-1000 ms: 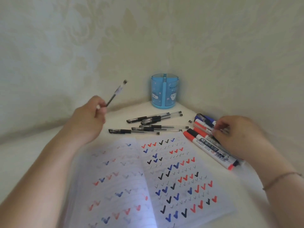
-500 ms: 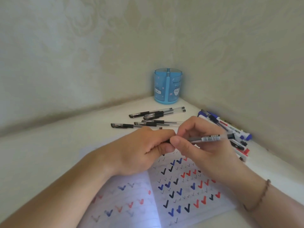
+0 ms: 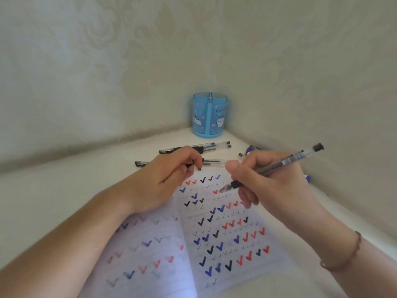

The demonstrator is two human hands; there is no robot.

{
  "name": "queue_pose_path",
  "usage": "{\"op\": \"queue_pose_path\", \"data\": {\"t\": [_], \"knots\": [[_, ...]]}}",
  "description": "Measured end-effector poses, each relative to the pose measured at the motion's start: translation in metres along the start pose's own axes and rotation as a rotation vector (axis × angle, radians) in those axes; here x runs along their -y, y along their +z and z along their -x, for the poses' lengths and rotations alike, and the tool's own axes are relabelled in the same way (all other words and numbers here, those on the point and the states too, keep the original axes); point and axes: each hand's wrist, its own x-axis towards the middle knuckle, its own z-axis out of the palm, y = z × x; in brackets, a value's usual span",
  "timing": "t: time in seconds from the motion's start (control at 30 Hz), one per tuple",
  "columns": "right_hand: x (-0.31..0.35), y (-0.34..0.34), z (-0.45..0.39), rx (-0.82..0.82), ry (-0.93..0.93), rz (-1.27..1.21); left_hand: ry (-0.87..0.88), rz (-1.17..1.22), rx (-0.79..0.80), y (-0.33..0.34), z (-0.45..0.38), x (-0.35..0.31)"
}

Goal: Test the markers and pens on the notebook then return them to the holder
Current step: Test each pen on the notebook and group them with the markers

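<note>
The pen point(image 3: 277, 166), a clear barrel with black grip and black end plug, was pinched in the right hand point(image 3: 272, 181) above the open notebook point(image 3: 214, 244), its uncapped tip just over the right page near a red tick. Half a second earlier both hands met at the pen; here they had parted, and the left hand point(image 3: 169, 179) pinched what appeared to be the small black cap point(image 3: 199, 168). The long axis ran diagonally, tip toward lower left, plug toward upper right. Beyond lay loose pens point(image 3: 206, 146) and the blue holder point(image 3: 210, 115) on the worktop point(image 3: 64, 190).
</note>
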Motion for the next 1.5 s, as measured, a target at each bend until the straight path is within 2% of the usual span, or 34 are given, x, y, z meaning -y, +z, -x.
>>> {"op": "queue_pose_path", "data": {"t": [0.23,0.37,0.53,1.03,1.27,1.33,1.4,1.5], "knots": [[-0.003,-0.006,0.049,0.190,0.068,-0.120,-0.033,-0.142,0.032,0.003,-0.003,0.002],[-0.018,0.003,0.064,0.112,0.092,-0.034,-0.074,-0.104,0.054,0.006,-0.003,0.000],[-0.023,0.008,0.072,0.073,0.039,0.065,-0.056,-0.098,0.017,0.006,-0.003,0.001],[-0.024,0.016,0.070,0.198,-0.034,0.182,0.032,-0.202,0.031,0.007,-0.005,0.008],[-0.027,0.016,0.069,0.156,-0.054,0.179,0.050,-0.190,0.036,0.007,-0.004,0.009],[-0.026,0.016,0.069,0.156,-0.040,0.136,0.042,-0.177,0.042,0.007,-0.004,0.008],[-0.023,0.015,0.067,0.133,0.013,-0.023,0.013,-0.132,0.027,0.008,-0.004,0.006],[-0.013,0.004,0.049,0.091,0.073,-0.184,-0.077,0.092,-0.035,0.009,-0.005,0.001]]}}
